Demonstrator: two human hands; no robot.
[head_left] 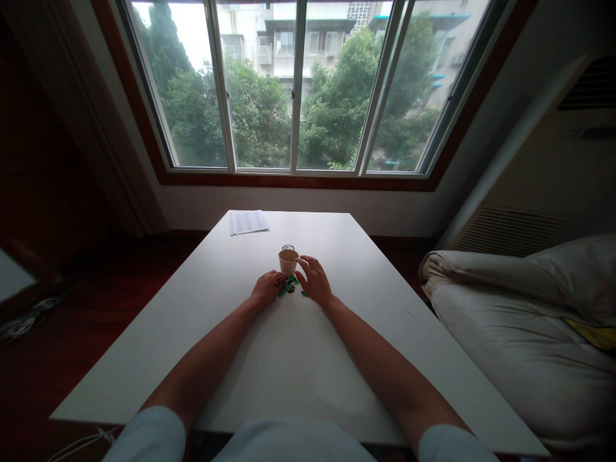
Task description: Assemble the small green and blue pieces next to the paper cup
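A small beige cup point(288, 266) stands upright near the middle of the white table. In front of it lies a loose heap of small shiny pieces point(289, 286) in green, blue and red, too small for me to name. My left hand point(266, 288) rests at the left of the heap, fingers curled together, with coloured pieces showing at the fingertips. My right hand point(314, 280) is on the other side, its fingers stretched out and apart. Its index fingertip reaches the cup's right rim. One or two stray pieces point(304, 294) lie under the right thumb.
Just behind the cup is a thin dark ring-like item point(287, 247). Sheets of paper point(248, 222) lie at the far left of the white table point(385, 321). A padded pale seat point(500, 321) stands to the right, cables point(29, 321) on the floor at left.
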